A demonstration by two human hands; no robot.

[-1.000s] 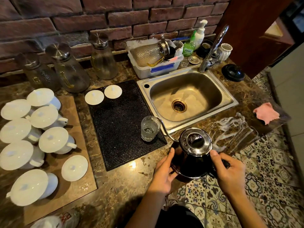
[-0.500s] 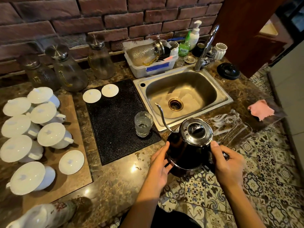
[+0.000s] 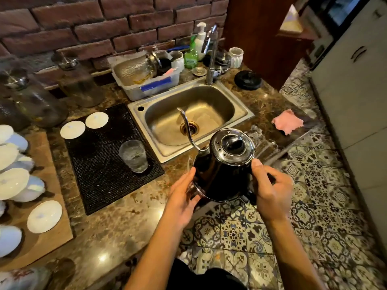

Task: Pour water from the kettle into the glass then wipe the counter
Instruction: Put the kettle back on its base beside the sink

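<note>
A black gooseneck kettle with a shiny steel lid is held upright in the air at the counter's front edge, its thin spout pointing up over the sink. My right hand grips its handle side. My left hand rests flat against the kettle's left side and base. A clear textured glass with a little water stands on the right edge of a black mat, to the left of the kettle. A pink cloth lies on the counter at the right end.
A steel sink with a tap lies behind the kettle. White lidded cups crowd a wooden board on the left. Glass jars and a dish tub line the brick wall. Wet streaks mark the counter right of the sink.
The kettle has been lifted higher and drawn right, away from the glass, its spout now over the sink. Both hands stay on it. The view has shifted.
</note>
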